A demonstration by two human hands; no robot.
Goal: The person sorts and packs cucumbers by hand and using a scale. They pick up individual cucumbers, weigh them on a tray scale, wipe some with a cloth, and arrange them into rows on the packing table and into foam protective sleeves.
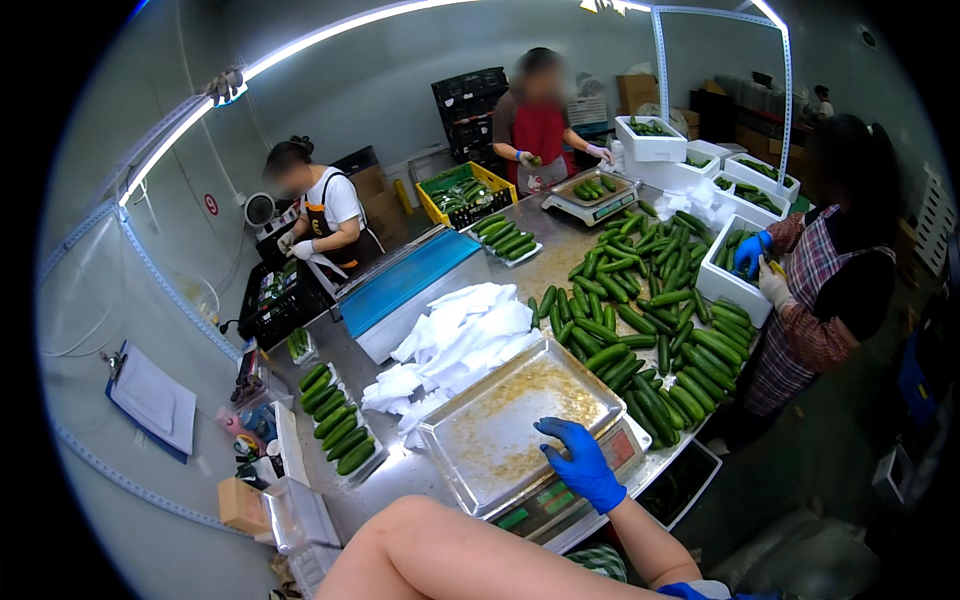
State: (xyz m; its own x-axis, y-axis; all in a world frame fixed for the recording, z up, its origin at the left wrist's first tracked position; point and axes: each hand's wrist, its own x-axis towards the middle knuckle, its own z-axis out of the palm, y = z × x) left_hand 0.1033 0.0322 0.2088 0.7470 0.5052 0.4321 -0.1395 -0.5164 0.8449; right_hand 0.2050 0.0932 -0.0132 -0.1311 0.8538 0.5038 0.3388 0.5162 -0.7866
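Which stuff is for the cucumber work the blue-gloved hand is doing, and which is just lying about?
Probably for the job:
metal tray, with the right hand on or just over it
heaped cucumbers
row of cucumbers on the left

Probably just lying about:
clipboard, hanging up
small brown box

1. A blue clipboard (148,433) bearing white paper (155,395) hangs on the left wall (80,320).
2. A round red-and-white sign (211,205) is fixed higher up.
3. A lit tube lamp (330,40) runs overhead.
4. Black crates (468,115) stand stacked at the back.
5. A brown cardboard box (636,92) sits farther right.
6. A white slotted panel (936,225) stands at the far right.
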